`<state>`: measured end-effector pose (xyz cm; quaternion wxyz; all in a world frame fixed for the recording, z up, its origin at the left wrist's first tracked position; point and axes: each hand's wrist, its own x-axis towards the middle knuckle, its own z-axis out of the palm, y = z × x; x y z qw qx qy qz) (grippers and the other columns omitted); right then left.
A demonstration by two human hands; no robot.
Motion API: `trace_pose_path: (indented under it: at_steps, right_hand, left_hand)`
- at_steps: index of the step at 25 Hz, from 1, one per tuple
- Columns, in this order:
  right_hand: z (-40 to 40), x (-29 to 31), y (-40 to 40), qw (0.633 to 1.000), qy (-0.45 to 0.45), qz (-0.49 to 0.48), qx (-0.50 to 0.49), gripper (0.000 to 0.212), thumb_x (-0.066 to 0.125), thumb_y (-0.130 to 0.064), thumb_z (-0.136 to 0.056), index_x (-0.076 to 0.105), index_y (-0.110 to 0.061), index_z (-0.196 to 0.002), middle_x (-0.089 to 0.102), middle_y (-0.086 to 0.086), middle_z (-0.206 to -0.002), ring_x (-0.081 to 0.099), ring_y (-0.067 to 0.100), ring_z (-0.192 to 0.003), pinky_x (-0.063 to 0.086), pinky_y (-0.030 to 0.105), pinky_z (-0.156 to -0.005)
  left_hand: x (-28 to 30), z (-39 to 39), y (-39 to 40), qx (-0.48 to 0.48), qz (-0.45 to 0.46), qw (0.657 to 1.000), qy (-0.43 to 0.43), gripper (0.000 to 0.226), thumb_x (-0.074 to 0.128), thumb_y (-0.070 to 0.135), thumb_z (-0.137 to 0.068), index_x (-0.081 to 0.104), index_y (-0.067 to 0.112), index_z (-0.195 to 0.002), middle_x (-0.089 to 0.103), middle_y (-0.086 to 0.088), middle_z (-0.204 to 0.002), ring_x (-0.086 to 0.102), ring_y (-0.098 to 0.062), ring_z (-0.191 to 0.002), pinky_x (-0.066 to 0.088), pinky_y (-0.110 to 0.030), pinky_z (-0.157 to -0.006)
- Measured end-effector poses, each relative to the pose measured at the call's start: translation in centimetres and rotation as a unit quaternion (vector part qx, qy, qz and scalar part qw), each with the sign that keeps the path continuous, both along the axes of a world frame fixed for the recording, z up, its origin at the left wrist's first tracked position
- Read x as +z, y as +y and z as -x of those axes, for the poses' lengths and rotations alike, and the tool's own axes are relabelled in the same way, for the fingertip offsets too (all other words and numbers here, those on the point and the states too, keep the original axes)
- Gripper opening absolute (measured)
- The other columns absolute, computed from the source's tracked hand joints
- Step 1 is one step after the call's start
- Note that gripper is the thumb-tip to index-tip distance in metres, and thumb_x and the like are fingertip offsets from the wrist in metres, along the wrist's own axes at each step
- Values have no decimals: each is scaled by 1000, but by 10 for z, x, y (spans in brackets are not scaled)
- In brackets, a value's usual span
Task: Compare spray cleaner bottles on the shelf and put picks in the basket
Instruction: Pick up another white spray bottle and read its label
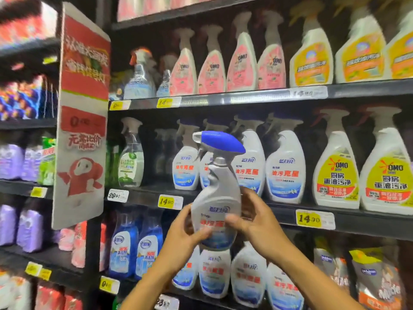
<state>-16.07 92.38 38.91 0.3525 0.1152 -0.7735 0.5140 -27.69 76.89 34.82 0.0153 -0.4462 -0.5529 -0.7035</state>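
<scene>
The spray bottle [216, 198] is off the shelf [357, 222], held upright in front of the middle tier, long axis vertical, blue trigger head uppermost with the nozzle pointing left; the left hand [185, 236] grips its lower left flank and the right hand [252, 220] wraps its right side, thumb across the label. Both hands hold it at the same height, neither nearer; no basket is in view, so the direction of transfer cannot be told.

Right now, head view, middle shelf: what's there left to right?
Clear bottle with green label → white bottles with blue labels, the held blue-capped spray bottle in front of them → yellow-label OMO bottles.
</scene>
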Motion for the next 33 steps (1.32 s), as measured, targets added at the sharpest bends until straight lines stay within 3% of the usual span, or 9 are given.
trace_pose_path:
  at_steps: [3,8,12,14,19,22,25,30,33]
  right_hand:
    - [28,11,-2,996,56,-59,-19,57,67,11,-84,51,-29,-122,66,-14,-118,64,13,-113,55,28,-89]
    - [61,34,-8,976,110,-165,-91,67,59,2,-88,44,-52,-125,63,-17,-117,62,10,-111,55,29,-90]
    - [77,43,-14,961,145,-204,-115,61,53,-16,-86,39,-56,-130,63,-26,-116,61,1,-109,50,15,-87]
    - [82,48,-15,963,150,-198,-102,58,59,-20,-86,41,-52,-130,62,-25,-121,60,1,-115,50,14,-89]
    - [87,75,-15,981,149,-113,-53,47,73,-24,-87,54,-46,-124,67,-11,-124,66,14,-113,58,28,-82]
    - [88,92,-18,989,140,-45,-31,44,71,-26,-82,58,-27,-123,73,-3,-114,71,18,-103,59,27,-74]
    - [89,104,-25,993,113,11,-33,41,70,-33,-79,61,-31,-119,76,-2,-104,74,21,-93,62,34,-65]
    - [85,130,-41,988,124,85,-47,54,79,-38,-69,66,-26,-120,76,0,-106,75,23,-90,60,42,-72]
    - [82,145,-56,985,129,110,-43,35,75,-33,-81,72,-12,-108,75,15,-106,73,29,-92,52,51,-87]
  left_hand:
    - [24,41,-3,24,-11,995,101,53,71,20,-73,58,43,-119,67,9,-117,64,-12,-110,53,-25,-87]
    - [55,94,-2,50,-24,979,194,64,61,1,-80,53,47,-124,63,17,-124,61,-9,-115,52,-28,-92]
    - [67,116,2,7,-50,976,212,55,63,11,-83,53,45,-125,64,14,-122,61,-14,-114,54,-41,-92]
    - [71,122,0,-1,-53,973,223,58,64,9,-82,54,49,-123,65,15,-121,62,-11,-113,55,-34,-92]
    - [90,122,-8,-47,-44,974,218,59,77,37,-73,51,56,-122,68,13,-116,67,-11,-106,57,-26,-81]
    - [105,114,-12,-72,-48,981,174,71,83,35,-75,44,42,-135,68,0,-121,70,-16,-103,59,-28,-75]
    - [122,105,-21,-124,-41,983,126,63,81,32,-74,52,38,-130,72,-7,-114,73,-22,-95,59,-29,-68]
    - [152,85,-38,-117,-36,984,132,37,74,42,-78,66,31,-112,76,-1,-101,75,-21,-86,55,-30,-55]
    - [171,74,-50,-69,-55,986,139,34,69,52,-77,71,25,-96,77,-1,-83,70,-15,-61,45,-22,-41]
